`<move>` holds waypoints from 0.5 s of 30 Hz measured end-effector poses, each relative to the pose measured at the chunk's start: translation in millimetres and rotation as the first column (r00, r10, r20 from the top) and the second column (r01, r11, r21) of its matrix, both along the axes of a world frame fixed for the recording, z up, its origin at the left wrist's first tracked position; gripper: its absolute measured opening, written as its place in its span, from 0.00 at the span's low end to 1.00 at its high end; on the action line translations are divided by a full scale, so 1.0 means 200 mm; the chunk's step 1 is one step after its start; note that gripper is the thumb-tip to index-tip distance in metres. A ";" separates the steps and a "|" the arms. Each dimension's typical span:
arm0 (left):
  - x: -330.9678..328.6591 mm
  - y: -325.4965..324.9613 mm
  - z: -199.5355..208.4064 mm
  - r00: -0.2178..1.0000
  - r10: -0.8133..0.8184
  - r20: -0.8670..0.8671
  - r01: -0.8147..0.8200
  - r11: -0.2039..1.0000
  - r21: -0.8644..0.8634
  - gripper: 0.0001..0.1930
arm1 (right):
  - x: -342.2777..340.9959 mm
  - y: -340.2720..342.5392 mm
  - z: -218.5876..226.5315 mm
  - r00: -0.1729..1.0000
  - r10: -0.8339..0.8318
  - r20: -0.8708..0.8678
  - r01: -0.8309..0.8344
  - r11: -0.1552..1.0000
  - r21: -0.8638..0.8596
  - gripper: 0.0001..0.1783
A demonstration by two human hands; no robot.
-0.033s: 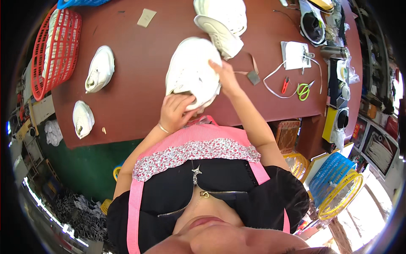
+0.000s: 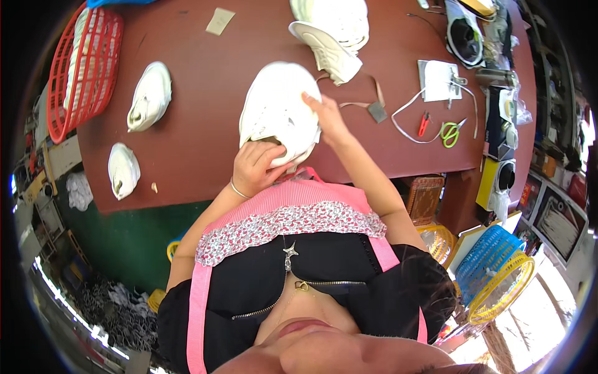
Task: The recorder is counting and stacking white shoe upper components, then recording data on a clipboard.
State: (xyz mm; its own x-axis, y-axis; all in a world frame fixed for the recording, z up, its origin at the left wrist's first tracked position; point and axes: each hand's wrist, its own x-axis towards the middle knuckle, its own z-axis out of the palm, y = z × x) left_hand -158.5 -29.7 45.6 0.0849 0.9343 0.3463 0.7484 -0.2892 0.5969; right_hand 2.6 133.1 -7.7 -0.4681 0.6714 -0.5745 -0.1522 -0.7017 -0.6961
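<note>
A white shoe upper [image 2: 280, 103] is held between my two hands, just above the table's near edge, its rounded end pointing away from me. My left hand [image 2: 256, 165] is closed on its near edge, fingers curled over the opening. On the right side my right hand [image 2: 328, 118] grips it, thumb on top and the other fingers hidden beneath. Two more pale shoe uppers, a larger one [image 2: 149, 96] and a smaller-looking one [image 2: 123, 170], lie apart on the left. Beyond the held piece sits a pile of white uppers [image 2: 336, 28].
A red plastic basket [image 2: 85, 68] of white pieces stands at the left of the brown table [image 2: 199, 124]. To the right are a clipboard [image 2: 439, 81], red snips [image 2: 424, 123], green-handled scissors [image 2: 450, 134] and a ribbon with a dark square tag [image 2: 377, 111].
The held shoe upper has shifted slightly left and nearer to me, and my right hand has moved with it. Both hands keep their grip. The whole view has shifted a little.
</note>
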 end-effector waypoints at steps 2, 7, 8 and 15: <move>-0.06 -0.13 0.00 1.000 -0.006 0.002 0.007 1.000 -0.010 0.26 | -0.08 -0.19 -0.12 0.997 0.016 -0.070 -0.024 0.994 -0.109 0.23; -0.19 -0.25 -0.03 0.959 0.276 0.058 -0.268 0.957 -0.115 0.26 | -0.15 -0.45 -0.46 0.982 -0.042 0.185 0.066 0.990 -0.128 0.26; -0.22 -0.21 0.02 0.971 0.237 -0.021 -0.237 0.959 -0.157 0.29 | -0.13 -0.45 -0.47 0.990 -0.050 0.134 0.065 0.992 -0.112 0.27; -0.28 -0.03 -0.13 0.992 -0.041 -0.122 -0.022 0.881 -0.473 0.30 | -0.14 -0.48 -0.18 0.611 -0.338 0.716 -0.516 0.517 0.684 0.36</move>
State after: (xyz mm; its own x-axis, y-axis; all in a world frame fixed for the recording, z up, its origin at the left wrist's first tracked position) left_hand -213.9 -36.3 19.7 0.1078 0.9827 -0.1503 0.8239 -0.0037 0.5667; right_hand -25.7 36.3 -42.9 -0.2866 0.9571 0.0428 0.6873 0.2365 -0.6868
